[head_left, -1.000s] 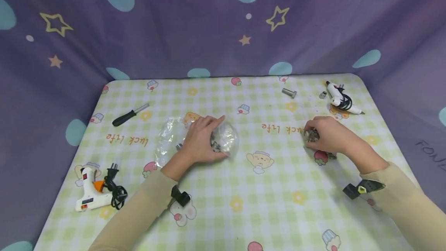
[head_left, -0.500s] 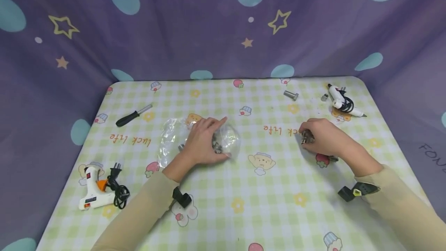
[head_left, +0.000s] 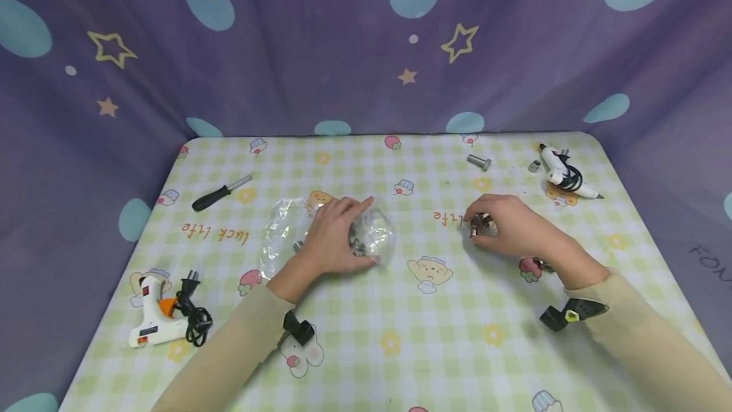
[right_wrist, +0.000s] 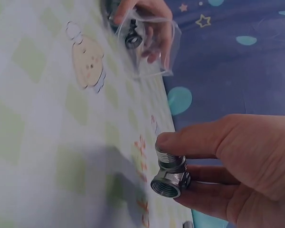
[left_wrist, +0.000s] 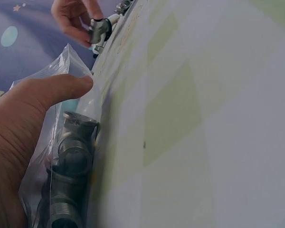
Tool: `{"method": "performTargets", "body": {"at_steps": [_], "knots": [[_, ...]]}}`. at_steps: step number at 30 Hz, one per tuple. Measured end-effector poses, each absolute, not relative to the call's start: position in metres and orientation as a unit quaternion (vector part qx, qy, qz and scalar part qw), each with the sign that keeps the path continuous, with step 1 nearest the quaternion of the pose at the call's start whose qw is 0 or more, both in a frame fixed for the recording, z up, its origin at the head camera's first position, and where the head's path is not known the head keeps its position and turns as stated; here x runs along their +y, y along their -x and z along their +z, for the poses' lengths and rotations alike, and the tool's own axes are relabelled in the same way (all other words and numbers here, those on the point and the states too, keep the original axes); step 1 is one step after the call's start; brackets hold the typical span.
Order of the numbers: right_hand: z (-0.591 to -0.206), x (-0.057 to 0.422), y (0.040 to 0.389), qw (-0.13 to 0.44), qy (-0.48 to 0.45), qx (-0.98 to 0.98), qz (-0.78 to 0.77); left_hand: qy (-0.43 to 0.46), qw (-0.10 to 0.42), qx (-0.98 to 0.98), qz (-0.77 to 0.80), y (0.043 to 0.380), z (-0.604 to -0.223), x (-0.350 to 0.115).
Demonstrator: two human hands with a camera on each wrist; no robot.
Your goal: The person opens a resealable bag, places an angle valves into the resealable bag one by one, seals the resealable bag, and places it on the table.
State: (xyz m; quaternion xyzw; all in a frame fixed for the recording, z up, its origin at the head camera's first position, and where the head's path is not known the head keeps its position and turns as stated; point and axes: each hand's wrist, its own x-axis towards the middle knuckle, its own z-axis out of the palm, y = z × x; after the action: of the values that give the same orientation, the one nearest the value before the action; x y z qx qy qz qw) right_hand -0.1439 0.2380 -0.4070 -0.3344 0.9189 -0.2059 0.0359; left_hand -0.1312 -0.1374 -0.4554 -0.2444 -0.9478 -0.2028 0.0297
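In the head view my left hand (head_left: 327,239) grips a clear plastic bag (head_left: 382,234) lying left of the table's middle. Its thumb and fingers are spread, with the bag's mouth toward the right. Several threaded metal pipe fittings (left_wrist: 76,156) lie inside the bag, as the left wrist view shows. My right hand (head_left: 517,227) pinches a silvery threaded pipe fitting (right_wrist: 171,175) between thumb and fingers, just above the table. The fitting's open threaded end shows in the right wrist view. A gap separates it from the bag.
At the back right lie a large bolt (head_left: 479,162), a small metal fitting (head_left: 534,166) and a white glue gun (head_left: 563,173). Another metal piece (head_left: 546,266) is partly hidden by my right wrist. A screwdriver (head_left: 220,196) and second glue gun (head_left: 155,320) lie at left.
My right hand has carried the pipe fitting leftward toward the bag. The left hand keeps its grip on the bag. The head view has tilted slightly.
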Motion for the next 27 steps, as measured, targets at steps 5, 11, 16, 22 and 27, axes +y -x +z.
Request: {"method": "performTargets", "body": {"at_steps": [5, 11, 16, 22, 27], "knots": [[-0.405, 0.223, 0.151, 0.016, 0.36, 0.902, -0.239, 0.246, 0.034, -0.947, -0.204, 0.132, -0.455, -0.138], [-0.403, 0.196, 0.16, 0.0, 0.369, 0.886, -0.28, 0.251, 0.039, -0.946, -0.202, 0.133, -0.456, -0.138], [-0.405, 0.167, 0.164, 0.013, 0.357, 0.87, -0.34, 0.252, 0.04, -0.946, -0.201, 0.134, -0.458, -0.139], [-0.414, 0.137, 0.166, 0.027, 0.348, 0.848, -0.4, 0.258, 0.049, -0.943, -0.204, 0.135, -0.46, -0.141], [-0.424, 0.119, 0.167, 0.043, 0.349, 0.837, -0.419, 0.259, 0.052, -0.941, -0.209, 0.135, -0.461, -0.141]]}}
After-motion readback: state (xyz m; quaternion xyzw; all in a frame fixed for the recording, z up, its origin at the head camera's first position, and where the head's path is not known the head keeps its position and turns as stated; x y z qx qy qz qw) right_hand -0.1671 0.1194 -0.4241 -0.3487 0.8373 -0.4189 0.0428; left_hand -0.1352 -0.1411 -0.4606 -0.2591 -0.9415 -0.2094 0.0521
